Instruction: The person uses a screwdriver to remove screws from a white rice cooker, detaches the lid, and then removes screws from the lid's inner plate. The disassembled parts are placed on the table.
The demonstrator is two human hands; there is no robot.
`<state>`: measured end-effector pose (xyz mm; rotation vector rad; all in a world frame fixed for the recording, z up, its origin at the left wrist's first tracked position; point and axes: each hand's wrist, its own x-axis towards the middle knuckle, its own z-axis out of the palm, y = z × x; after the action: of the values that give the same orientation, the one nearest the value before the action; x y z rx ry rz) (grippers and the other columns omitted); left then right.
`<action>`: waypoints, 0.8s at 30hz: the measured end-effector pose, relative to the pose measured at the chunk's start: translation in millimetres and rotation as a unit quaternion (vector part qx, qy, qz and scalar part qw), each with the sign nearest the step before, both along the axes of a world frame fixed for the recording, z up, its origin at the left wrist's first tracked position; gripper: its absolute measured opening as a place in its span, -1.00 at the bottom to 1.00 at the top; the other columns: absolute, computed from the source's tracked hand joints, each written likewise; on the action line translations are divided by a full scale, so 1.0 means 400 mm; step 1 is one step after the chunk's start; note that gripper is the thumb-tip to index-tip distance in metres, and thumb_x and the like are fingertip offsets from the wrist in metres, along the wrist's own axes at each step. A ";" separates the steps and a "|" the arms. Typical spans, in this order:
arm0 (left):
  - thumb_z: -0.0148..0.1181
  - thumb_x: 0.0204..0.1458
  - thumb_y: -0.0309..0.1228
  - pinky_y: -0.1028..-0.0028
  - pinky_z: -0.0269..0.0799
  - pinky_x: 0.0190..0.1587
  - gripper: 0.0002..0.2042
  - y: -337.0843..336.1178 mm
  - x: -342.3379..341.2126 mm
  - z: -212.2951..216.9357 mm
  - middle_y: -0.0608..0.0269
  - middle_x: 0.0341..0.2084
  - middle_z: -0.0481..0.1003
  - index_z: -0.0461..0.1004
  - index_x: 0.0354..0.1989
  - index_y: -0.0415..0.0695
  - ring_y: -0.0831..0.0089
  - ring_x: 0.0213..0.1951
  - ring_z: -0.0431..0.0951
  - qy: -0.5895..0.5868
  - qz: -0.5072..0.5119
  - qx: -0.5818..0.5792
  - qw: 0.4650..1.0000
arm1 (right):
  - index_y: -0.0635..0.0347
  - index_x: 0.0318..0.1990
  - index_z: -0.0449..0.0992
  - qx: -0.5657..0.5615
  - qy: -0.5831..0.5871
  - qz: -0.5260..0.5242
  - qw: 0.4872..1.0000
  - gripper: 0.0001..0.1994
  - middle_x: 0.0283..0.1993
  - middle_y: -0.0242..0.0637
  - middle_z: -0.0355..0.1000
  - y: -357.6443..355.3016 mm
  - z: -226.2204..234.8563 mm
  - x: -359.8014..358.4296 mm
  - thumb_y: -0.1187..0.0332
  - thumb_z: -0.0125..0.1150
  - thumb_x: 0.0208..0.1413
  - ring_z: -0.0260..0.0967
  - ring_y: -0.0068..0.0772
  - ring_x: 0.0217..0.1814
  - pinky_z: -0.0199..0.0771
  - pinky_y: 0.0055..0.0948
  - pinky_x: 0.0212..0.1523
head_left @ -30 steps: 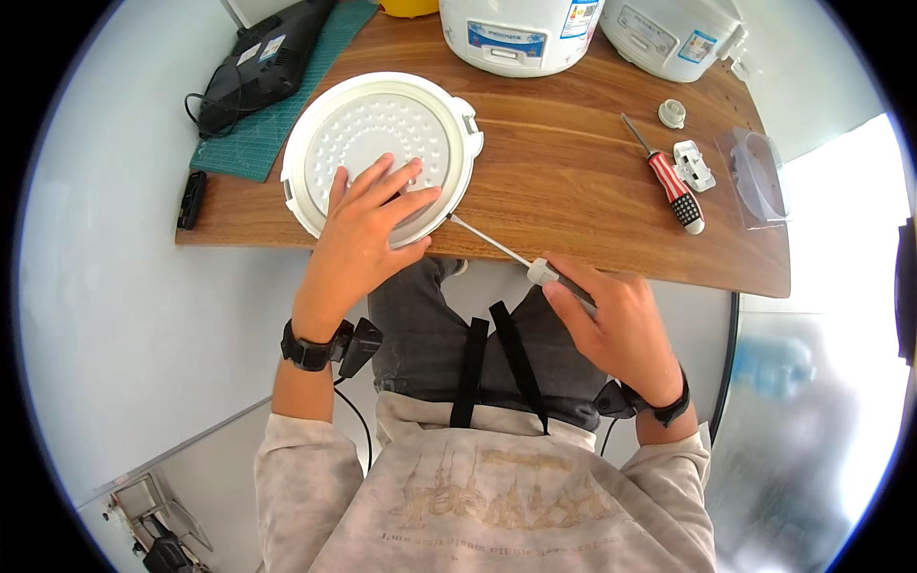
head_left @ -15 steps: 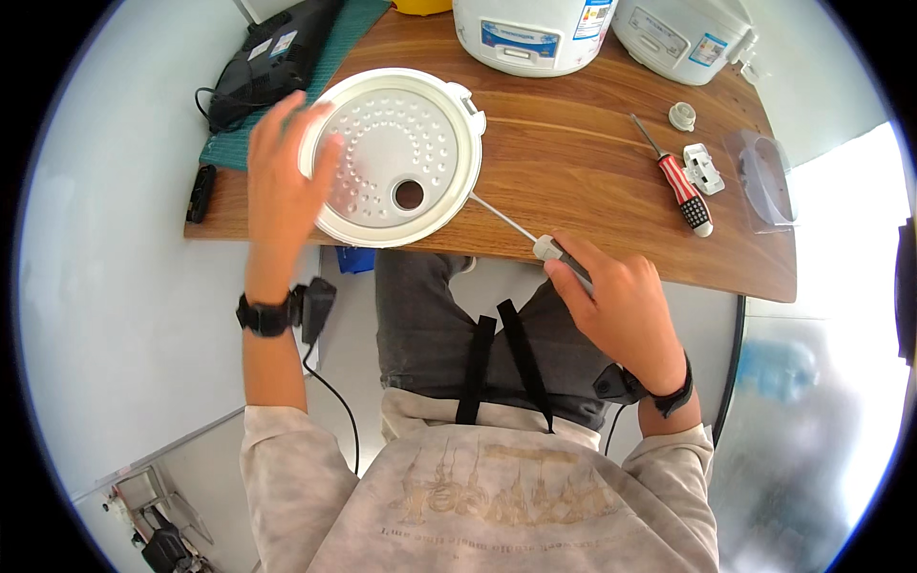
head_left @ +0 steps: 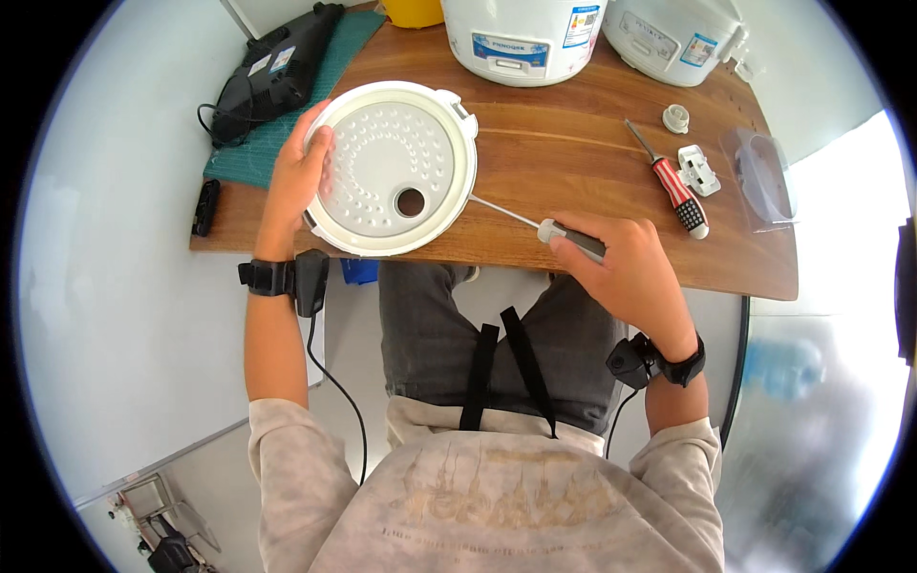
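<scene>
Grey screwdriver [head_left: 546, 229] right at the edge of the white lid [head_left: 377, 158]!

Here's the wooden bench [head_left: 573, 153], with a white rice cooker [head_left: 523, 24] at the back and a 2nd cooker [head_left: 669, 43] to its right. Over left, a green mat [head_left: 253, 158]. Now the lid: dimpled, 1 round hole, down at the bench's near edge; flat or lifted, I can't tell. The hands are well apart: left hand [head_left: 299, 177] clamped on the left rim, right hand [head_left: 626, 263] wrapped around the screwdriver's handle, its tip at the right rim. Far right, a clear tray [head_left: 761, 177], a striped screwdriver [head_left: 680, 196], a white plastic piece [head_left: 698, 170] just beside it, and, smallest, a round cap [head_left: 675, 118].
</scene>
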<state>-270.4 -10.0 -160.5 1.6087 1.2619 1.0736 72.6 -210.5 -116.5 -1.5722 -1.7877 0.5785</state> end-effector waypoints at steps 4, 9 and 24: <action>0.05 0.36 -0.28 0.48 0.39 0.11 -0.59 0.006 -0.002 -0.018 0.18 0.03 0.52 0.35 0.34 -0.09 0.51 0.00 0.49 0.017 -0.001 0.005 1.000 | 0.35 -0.05 0.63 -0.012 0.077 -0.019 0.997 -0.68 -0.38 0.06 0.57 0.003 -0.038 0.023 0.27 0.31 0.16 0.48 -0.15 -0.47 0.49 -0.35 -0.32; 0.07 0.34 -0.31 0.45 0.35 0.18 -0.61 -0.002 -0.012 -0.046 0.16 0.08 0.51 0.39 0.30 -0.12 0.44 0.08 0.47 0.047 0.011 -0.007 0.999 | 0.38 0.00 0.61 -0.130 0.192 -0.039 0.972 -0.65 -0.33 0.01 0.60 0.014 -0.064 0.033 0.26 0.29 0.20 0.47 -0.38 -0.41 0.48 -0.40 -0.27; 0.08 0.31 -0.41 0.48 0.34 0.20 -0.60 -0.015 -0.013 -0.048 0.20 0.12 0.49 0.38 0.31 -0.16 0.49 0.12 0.46 -0.033 0.010 0.009 0.999 | 0.27 0.07 0.62 -0.289 0.418 0.014 0.861 -0.62 -0.54 -0.50 0.33 0.010 -0.064 0.057 0.14 0.15 0.37 0.03 -0.80 -0.64 -0.06 -0.66 -0.63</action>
<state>-275.6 -15.8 -179.9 1.5639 1.2309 1.1450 95.6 -206.7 -142.1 -1.3034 -0.9965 1.6354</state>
